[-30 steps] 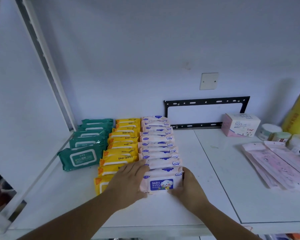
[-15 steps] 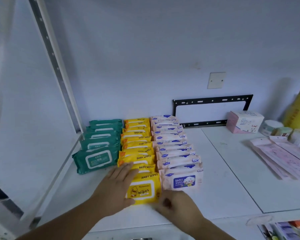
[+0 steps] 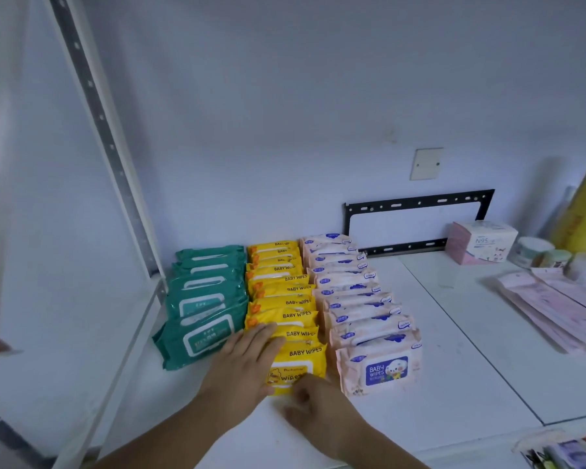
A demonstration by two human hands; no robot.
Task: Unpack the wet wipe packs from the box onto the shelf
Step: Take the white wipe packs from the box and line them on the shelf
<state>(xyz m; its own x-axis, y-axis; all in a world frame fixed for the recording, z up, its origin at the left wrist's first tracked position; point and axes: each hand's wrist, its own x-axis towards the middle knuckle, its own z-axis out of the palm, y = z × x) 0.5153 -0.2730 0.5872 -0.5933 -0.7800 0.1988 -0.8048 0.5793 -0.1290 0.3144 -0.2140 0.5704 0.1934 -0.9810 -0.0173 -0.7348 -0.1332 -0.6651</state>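
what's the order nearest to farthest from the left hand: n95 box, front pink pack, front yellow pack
1. front yellow pack, under the left hand
2. front pink pack, to its right
3. n95 box, far right by the wall

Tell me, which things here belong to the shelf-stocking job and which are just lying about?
Job: green wipe packs, yellow wipe packs, pink wipe packs, shelf, left hand, right hand.
Lying about: N95 box, black wall bracket, small jars, flat pink packets.
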